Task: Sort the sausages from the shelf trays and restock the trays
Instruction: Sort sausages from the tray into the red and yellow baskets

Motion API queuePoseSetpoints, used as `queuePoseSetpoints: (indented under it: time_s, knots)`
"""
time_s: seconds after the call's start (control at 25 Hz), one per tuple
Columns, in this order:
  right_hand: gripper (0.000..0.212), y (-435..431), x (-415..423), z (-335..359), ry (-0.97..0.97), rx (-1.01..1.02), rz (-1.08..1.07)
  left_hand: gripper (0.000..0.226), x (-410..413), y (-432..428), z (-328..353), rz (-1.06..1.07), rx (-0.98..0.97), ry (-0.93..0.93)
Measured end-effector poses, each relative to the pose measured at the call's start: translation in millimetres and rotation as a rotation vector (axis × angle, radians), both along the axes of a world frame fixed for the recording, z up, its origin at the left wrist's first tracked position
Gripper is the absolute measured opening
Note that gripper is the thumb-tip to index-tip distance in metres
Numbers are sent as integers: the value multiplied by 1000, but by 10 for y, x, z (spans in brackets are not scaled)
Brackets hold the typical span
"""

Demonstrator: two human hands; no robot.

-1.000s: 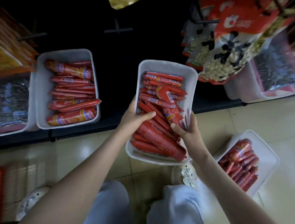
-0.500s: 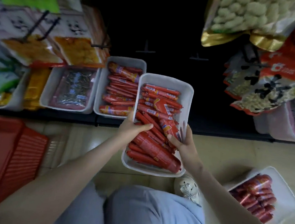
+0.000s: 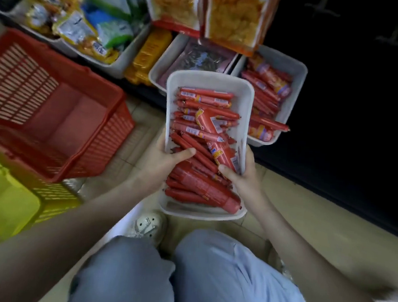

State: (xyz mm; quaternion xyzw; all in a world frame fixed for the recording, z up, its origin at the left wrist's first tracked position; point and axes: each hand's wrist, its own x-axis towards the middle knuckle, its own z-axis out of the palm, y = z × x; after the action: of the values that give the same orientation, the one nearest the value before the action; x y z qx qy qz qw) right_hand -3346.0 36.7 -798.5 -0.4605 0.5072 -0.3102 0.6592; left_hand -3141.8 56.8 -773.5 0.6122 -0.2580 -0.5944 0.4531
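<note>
The white tray (image 3: pixel 210 79) is up in the air in front of the person, over the edge of the floor (image 3: pixel 319 208). It is packed with red sausages (image 3: pixel 203 117), thin ones and fat ones all mixed up. Its long side runs from 12 o'clock to 6 o'clock.

Both hands hold it at the near half. The left hand (image 3: pixel 166 162) grips the 9 o'clock side and the right hand (image 3: pixel 241 175) grips the 3 o'clock side. Each thumb is hooked over the rim and presses down on the sausages. The other fingers are under the tray, so I cannot see them.

At about 1 o'clock sits a shelf tray (image 3: pixel 297 72) with more sausages, just behind the held one. The right hand is the nearer one to it. I think the tray has to be set down before any sorting can be done, as both hands are busy.

At 9 o'clock a red basket (image 3: pixel 53 115) stands on the floor, with a yellow basket (image 3: pixel 3 202) at 8 o'clock. Snack bags (image 3: pixel 235 15) hang at 12 o'clock over the dark shelf (image 3: pixel 351 103). The person's knees (image 3: pixel 207 270) are at 6 o'clock.
</note>
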Motion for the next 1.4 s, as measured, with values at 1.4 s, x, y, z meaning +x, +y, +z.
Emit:
queuePoseSetpoints:
  time_s: [1.4]
  knots:
    - [66, -423, 1098, -1364, 358, 126, 269, 100, 794, 288, -1847, 333, 408, -604]
